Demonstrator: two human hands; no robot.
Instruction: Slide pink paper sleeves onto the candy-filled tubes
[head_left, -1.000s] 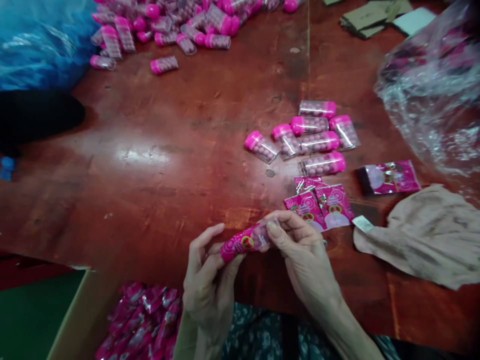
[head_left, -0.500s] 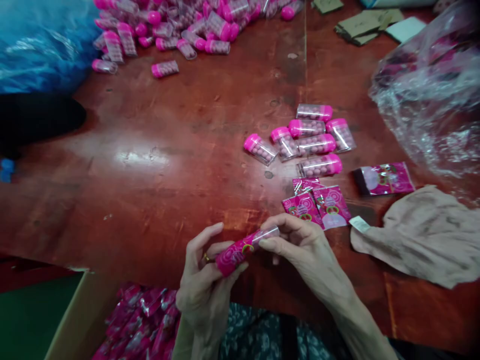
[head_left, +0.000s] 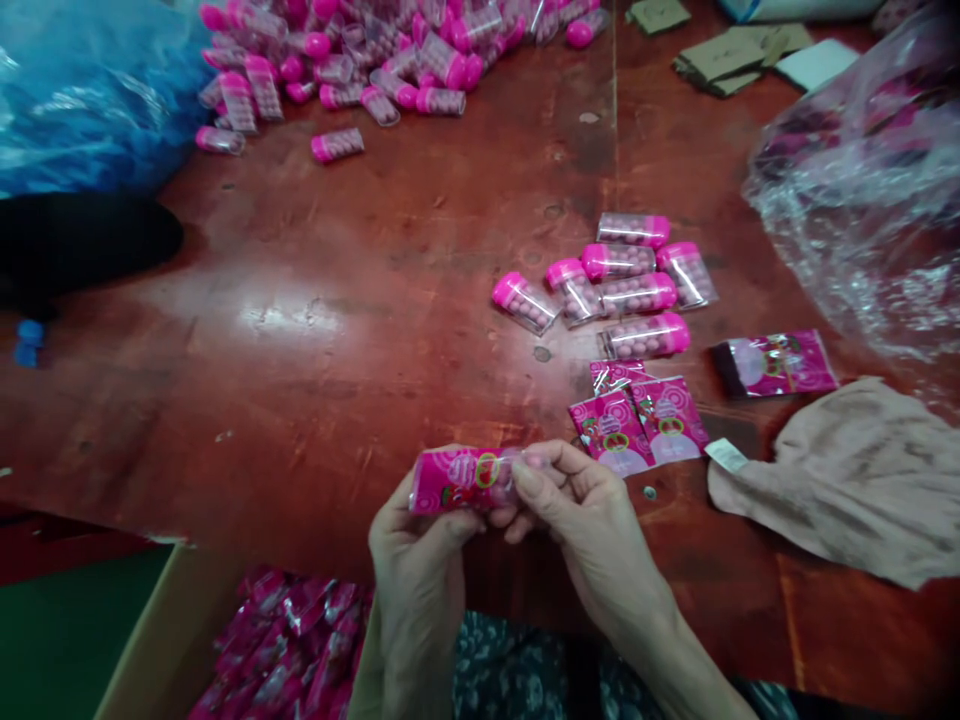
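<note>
Red-brown table (head_left: 337, 330). Both my hands at near edge pinch one pink-sleeved tube (head_left: 465, 480): left hand (head_left: 420, 560) fingers closed on left end, right hand (head_left: 592, 520) on right end. Six bare tubes (head_left: 622, 290) right of centre; three flat sleeves (head_left: 637, 420) nearer.
</note>
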